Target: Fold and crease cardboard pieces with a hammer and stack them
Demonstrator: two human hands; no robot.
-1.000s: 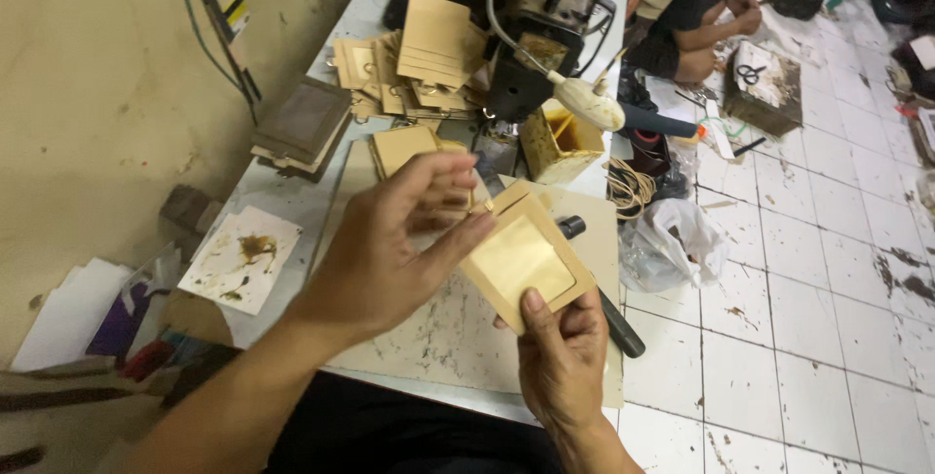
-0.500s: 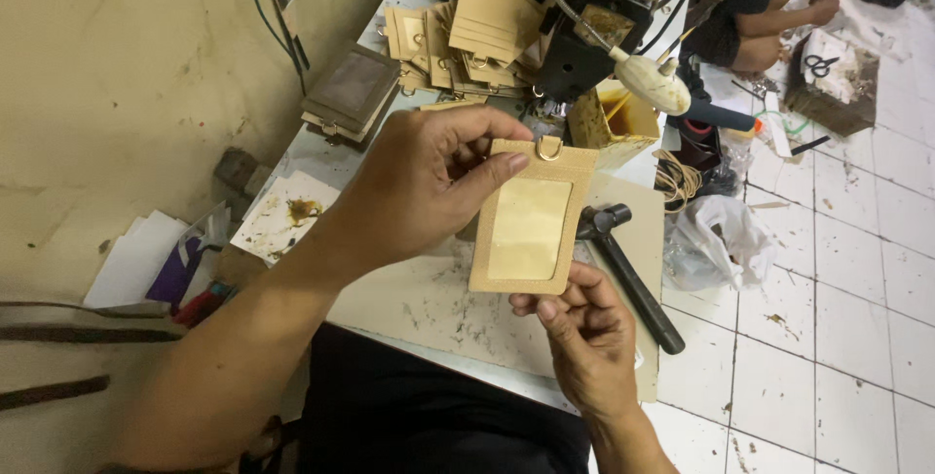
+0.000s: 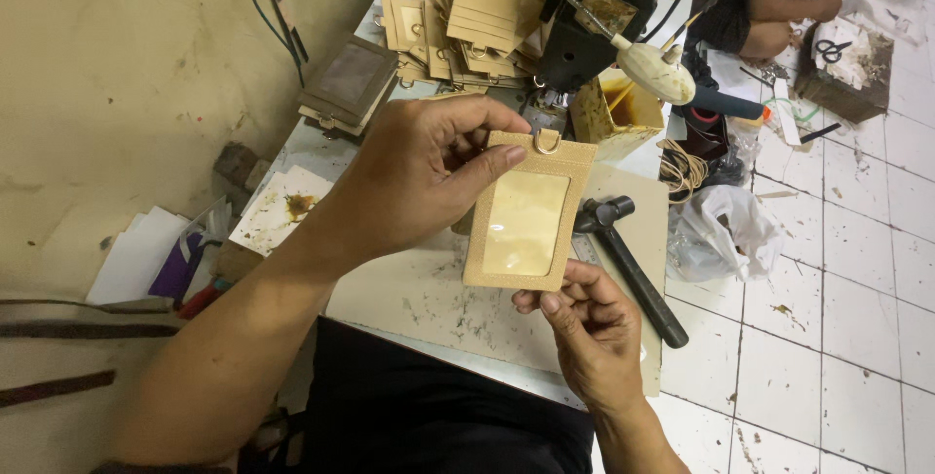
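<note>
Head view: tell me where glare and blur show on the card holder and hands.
Head view: the tan card holder is sharp, with a soft sheen on its clear window; the left hand and right hand are evenly lit with no motion blur; the hammer on the table casts little shadow.

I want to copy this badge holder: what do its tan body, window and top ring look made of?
Badge holder: the tan body looks like leather or faux leather, matte and finely grained. The window seems clear plastic film, since it shows glare. The ring looks like polished metal wire. The left hand and right hand hold it.
</note>
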